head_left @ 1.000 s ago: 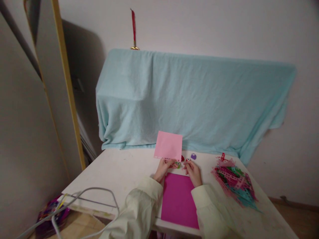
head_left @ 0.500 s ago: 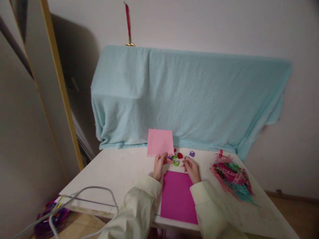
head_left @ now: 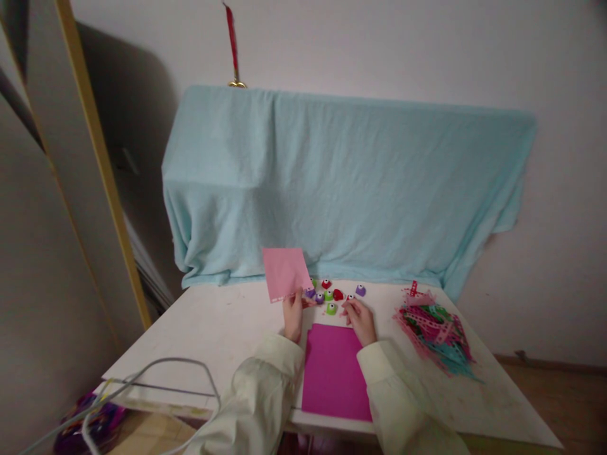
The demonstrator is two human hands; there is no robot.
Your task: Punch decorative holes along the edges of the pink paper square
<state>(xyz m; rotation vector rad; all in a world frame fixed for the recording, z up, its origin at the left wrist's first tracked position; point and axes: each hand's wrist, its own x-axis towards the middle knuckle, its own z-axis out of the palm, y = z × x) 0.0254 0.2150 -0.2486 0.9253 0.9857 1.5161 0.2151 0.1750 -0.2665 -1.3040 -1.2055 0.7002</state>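
Light pink sheet (head_left: 285, 273) now swung left and tilted, lifted clear of the small punches that it covered 1 second ago. Held upright by its lower right corner in the left hand (head_left: 293, 314), fingers pinched shut on the paper edge. Row of tiny holes just visible along the sheet's bottom edge. Seemingly paper work in hand with the punches, the sheet drawn aside and the cluster exposed.

Right hand (head_left: 360, 319) resting on the desk (head_left: 222, 328) at the top edge of the magenta sheet (head_left: 334, 371), fingers curled around something small; too tiny to tell whether gripped or only touched. Small punches (head_left: 332, 295) in purple, green and red, more of them showing than before, lying between both hands and the draped blue cloth (head_left: 341, 183).

Pile of cut paper strips (head_left: 434, 332) well to the right. Shapes of the punches blurred; whatever lies under the cloth hidden; grey cable (head_left: 161, 370) cut off at the lower left.
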